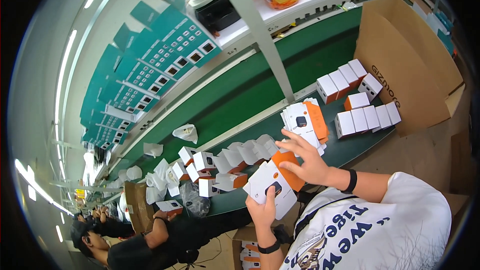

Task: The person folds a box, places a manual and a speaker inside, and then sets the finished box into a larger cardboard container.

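Observation:
My left hand [262, 212] is closed on a flat, folded white and orange carton [257, 184] printed with a smartwatch picture, its thumb lying across the white face. My right hand [312, 166] has its fingers spread, with the thumb against the carton's orange flap. Just beyond it lies a stack of similar flat cartons [300, 121] on the dark green bench [350, 151]. Left of my hands stand several opened white boxes [232, 157], some with orange sides. Each of my wrists wears a black band.
A large brown cardboard box [407, 65] stands at the right, beside rows of closed white boxes [365, 119]. A green conveyor belt [225, 102] runs behind a metal post [267, 45]. Teal cartons [150, 70] line the shelf. Another person [135, 250] works at lower left.

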Motion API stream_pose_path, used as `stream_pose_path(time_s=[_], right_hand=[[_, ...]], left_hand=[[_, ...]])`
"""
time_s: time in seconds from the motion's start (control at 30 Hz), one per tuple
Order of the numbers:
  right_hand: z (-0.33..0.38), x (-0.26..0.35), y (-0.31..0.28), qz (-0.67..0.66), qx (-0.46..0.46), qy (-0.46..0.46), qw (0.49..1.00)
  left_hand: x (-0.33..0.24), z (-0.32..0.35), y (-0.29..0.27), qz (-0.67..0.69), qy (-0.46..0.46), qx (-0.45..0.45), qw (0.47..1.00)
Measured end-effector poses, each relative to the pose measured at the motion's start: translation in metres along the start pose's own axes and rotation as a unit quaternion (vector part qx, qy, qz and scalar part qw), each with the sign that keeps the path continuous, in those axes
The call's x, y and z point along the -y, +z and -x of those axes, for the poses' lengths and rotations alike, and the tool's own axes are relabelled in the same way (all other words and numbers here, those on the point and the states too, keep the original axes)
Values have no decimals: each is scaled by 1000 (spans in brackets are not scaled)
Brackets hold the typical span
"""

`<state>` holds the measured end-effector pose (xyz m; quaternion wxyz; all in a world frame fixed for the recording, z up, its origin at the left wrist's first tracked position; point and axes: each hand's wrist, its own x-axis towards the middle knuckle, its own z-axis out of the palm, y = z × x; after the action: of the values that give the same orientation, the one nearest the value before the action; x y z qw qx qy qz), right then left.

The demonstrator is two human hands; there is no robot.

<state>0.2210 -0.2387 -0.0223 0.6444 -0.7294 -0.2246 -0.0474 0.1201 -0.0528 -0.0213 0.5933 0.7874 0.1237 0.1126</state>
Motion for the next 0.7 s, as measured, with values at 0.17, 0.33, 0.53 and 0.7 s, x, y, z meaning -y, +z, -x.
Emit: stream_pose_path(time_s=[0.17, 0.33, 0.53, 0.7], right_hand=[[11, 20, 26, -3, 8, 0, 1000], [16, 23, 46, -21, 10, -31, 999], [18, 40, 64, -31, 30, -35, 998], [15, 43, 72, -23, 104, -42, 993]], left_hand=[[-6, 21, -6, 56, 9, -61, 997], [-12, 36, -17, 69, 28, -97, 993], [-12, 50, -29, 73, 35, -117, 990], [-7, 58, -42, 61, 18, -155, 986]])
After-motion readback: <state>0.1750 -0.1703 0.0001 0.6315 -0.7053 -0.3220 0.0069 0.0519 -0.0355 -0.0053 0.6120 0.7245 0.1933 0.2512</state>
